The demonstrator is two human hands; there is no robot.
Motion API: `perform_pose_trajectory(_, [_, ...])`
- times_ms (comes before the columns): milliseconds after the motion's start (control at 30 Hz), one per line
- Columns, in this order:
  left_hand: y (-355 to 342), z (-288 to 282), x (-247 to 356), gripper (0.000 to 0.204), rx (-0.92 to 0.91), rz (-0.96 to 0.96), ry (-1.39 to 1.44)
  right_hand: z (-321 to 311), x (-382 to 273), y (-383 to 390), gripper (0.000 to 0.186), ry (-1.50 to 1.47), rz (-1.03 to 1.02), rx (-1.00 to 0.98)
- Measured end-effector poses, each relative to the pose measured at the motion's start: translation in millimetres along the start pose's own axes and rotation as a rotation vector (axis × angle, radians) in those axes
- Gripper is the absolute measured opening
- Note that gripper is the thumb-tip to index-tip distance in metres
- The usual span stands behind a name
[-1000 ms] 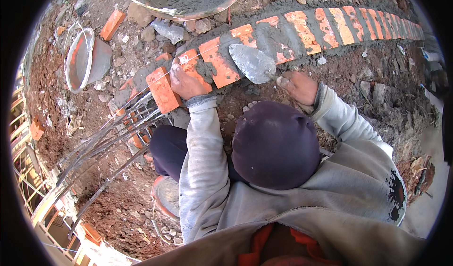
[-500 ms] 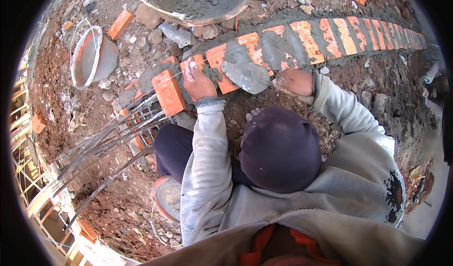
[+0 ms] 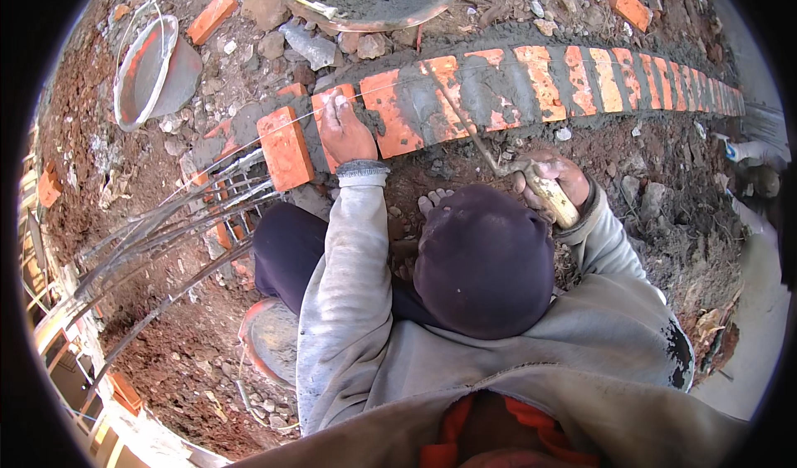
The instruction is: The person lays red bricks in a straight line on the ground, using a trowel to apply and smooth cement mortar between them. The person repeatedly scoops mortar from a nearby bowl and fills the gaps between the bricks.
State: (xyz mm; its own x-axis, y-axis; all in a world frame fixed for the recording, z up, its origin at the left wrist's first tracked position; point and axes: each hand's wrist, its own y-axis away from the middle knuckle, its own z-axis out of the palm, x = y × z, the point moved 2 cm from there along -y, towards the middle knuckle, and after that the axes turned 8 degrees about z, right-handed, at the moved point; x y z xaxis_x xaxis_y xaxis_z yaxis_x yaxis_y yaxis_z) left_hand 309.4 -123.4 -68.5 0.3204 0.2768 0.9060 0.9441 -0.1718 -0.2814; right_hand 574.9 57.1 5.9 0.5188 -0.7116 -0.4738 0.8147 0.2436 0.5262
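Note:
My left hand [image 3: 346,134] is closed over an orange brick [image 3: 322,107] at the near end of a brick course [image 3: 544,82] with grey mortar in its joints. A thin string line crosses the bricks beside my fingertips. My right hand [image 3: 558,187] grips the pale handle of a trowel [image 3: 465,119]. Its blade is seen edge-on, the tip over a brick farther right in the course. Left of my left hand, a separate brick [image 3: 285,148] lies beside the string. Whether the trowel touches the mortar I cannot tell.
A large mortar tub [image 3: 398,26] stands beyond the course. A tipped bucket [image 3: 162,74] lies at far left, with loose bricks [image 3: 212,17] and stones about. Steel rebars [image 3: 166,227] run to the lower left. Another bucket [image 3: 270,339] sits beside my left sleeve. A bent knee in dark cloth is between.
My right hand has drawn back toward me, and the trowel has turned from blade flat to blade edge-on. My left hand stays on its brick. The whole view has shifted slightly.

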Motion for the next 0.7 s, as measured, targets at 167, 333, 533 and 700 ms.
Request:
perform_pose_trajectory(167, [-4,14,22,0.032,-0.004,-0.05,0.077,-52,44,-17,0.045,-0.359,0.051,-0.083])
perform_pose_trajectory(333, [-3,-4,12,0.031,0.021,-0.029,-0.009,-42,-12,-7,0.042,0.12,0.156,0.158])
perform_pose_trajectory(533, [-5,4,22,0.029,0.06,-0.002,0.066,-21,-19,-37,0.038,1.526,0.073,0.513])
perform_pose_trajectory(700, [-3,-2,26,0.029,0.062,-0.048,0.076,-25,9,-15,0.034,1.777,0.253,0.55])
